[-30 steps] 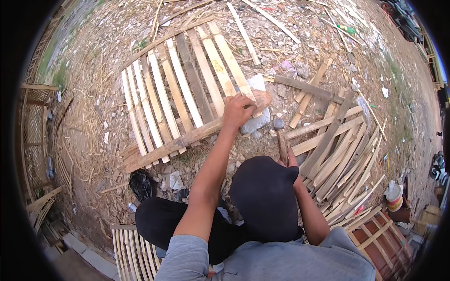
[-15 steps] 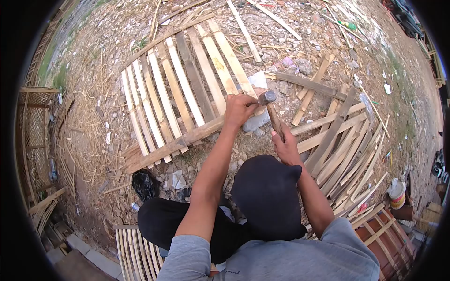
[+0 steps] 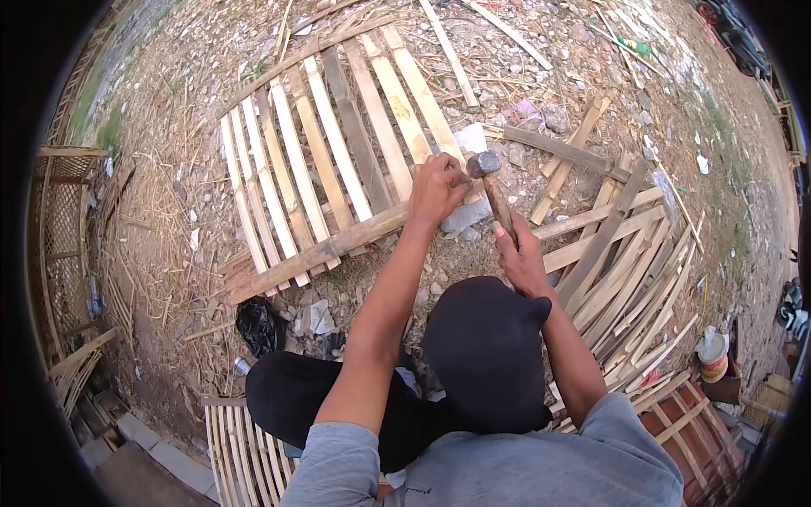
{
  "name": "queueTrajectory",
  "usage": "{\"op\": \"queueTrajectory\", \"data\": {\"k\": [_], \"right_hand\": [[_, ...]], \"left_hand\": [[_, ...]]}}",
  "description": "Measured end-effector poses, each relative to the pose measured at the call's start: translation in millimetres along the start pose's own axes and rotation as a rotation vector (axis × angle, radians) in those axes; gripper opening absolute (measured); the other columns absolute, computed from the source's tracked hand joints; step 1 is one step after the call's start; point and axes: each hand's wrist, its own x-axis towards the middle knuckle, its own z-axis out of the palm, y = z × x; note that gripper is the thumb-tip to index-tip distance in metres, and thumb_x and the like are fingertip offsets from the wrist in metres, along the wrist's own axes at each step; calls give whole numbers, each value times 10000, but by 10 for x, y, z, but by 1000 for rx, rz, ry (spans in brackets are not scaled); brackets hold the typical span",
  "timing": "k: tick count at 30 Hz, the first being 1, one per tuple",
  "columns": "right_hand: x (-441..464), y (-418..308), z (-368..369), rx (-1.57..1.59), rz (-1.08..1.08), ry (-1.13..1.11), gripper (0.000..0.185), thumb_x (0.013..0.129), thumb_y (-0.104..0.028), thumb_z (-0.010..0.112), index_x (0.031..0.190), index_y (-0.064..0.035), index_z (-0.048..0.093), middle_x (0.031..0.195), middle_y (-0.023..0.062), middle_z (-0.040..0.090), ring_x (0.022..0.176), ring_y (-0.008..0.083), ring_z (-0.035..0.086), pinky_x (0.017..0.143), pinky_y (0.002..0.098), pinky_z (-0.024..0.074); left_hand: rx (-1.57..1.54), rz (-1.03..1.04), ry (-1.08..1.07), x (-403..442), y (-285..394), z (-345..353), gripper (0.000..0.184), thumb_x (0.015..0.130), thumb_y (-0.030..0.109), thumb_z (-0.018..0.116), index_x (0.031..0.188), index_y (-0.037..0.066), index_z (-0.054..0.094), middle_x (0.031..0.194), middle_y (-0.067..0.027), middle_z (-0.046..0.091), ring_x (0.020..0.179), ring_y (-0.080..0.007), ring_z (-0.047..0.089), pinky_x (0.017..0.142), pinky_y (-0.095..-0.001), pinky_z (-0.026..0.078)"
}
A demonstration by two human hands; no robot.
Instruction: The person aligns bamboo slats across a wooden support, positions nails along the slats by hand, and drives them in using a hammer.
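A frame of wooden slats [image 3: 345, 127] lies on the ground, its near rail [image 3: 325, 252] running beneath the slat ends. My left hand [image 3: 436, 188] is at the frame's near right corner, fingers pinched together; anything between them is too small to make out. A hammer [image 3: 497, 203] with a dark metal head is upright in my right hand [image 3: 519, 258], wrapped round its wooden handle. The hammer head is just right of my left fingers. Under the corner sits a pale stone block [image 3: 465, 216], partly hidden.
Loose slats [image 3: 621, 279] are piled on the right, with crossed boards [image 3: 574, 156] behind them. A black plastic bag [image 3: 260, 325] lies near the rail. Another slatted panel [image 3: 245, 448] is at lower left, a paint can [image 3: 712, 355] at far right.
The hammer has risen from low beside the slat pile to the frame corner, its head now near my left fingers. My left hand has shifted slightly, its fingers still pinched.
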Motion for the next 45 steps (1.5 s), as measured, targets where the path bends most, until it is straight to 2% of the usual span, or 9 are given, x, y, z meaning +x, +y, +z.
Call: {"op": "queueTrajectory", "data": {"k": [9,12,16,19,22,25,34,39,45], "right_hand": [[17,185,70,-72,-17,25,446,1025,-276,571,1350,25,513,851,201,647,767,278,620,747,392,488],[17,199,64,68,-23,38,472,1053,-287,567,1440,-41,454,758,-33,487,623,43,420,512,216,351],[-8,124,47,101,-92,49,472,1047,-295,573,1431,-42,466,758,-16,504,631,50,443,518,226,367],[-8,81,42,-164,-33,3,447,1026,-273,564,1363,15,501,873,213,659,788,307,648,758,406,496],[-28,108,76,-114,-90,48,459,1024,-279,570,1370,13,498,875,215,664,781,321,652,748,412,497],[-68,117,74,3,-107,79,404,1045,-268,565,1349,-10,501,775,63,570,673,128,534,578,312,445],[15,224,123,-92,-168,95,383,1051,-268,559,1342,-24,512,803,9,543,650,77,490,572,250,422],[-60,-59,67,251,-75,58,392,1058,-280,542,1357,-32,494,759,-8,496,607,51,442,497,232,372],[14,274,155,-65,-120,60,431,1062,-314,542,1378,-30,465,748,-39,466,590,39,389,496,210,341]], "left_hand": [[76,-27,-78,19,-1,-33,136,720,220,817,804,122,777,832,-7,632,901,-229,573,816,-412,375],[46,-30,-72,5,26,-23,132,720,218,816,796,118,773,828,-8,635,898,-227,575,818,-409,376],[43,-54,-81,2,31,-33,144,719,223,819,795,112,769,816,-11,634,893,-227,576,818,-404,378],[57,-42,-77,7,26,-18,155,724,236,820,792,107,768,801,-14,634,886,-228,575,817,-400,378],[17,-24,-47,36,-6,-27,158,725,245,820,781,104,773,758,-32,618,838,-251,588,767,-417,393],[2,-24,-37,37,25,-25,157,721,239,819,772,98,773,731,-42,611,809,-264,596,744,-424,403],[35,-22,-23,56,-26,24,150,721,256,826,762,120,778,730,-25,627,823,-248,608,743,-417,403],[-1,-74,-86,-6,-6,0,144,739,240,817,789,114,767,768,-10,648,856,-238,596,786,-410,401],[67,-20,-38,37,-40,14,138,732,239,816,756,112,766,721,-13,646,815,-235,604,745,-411,412]]}}
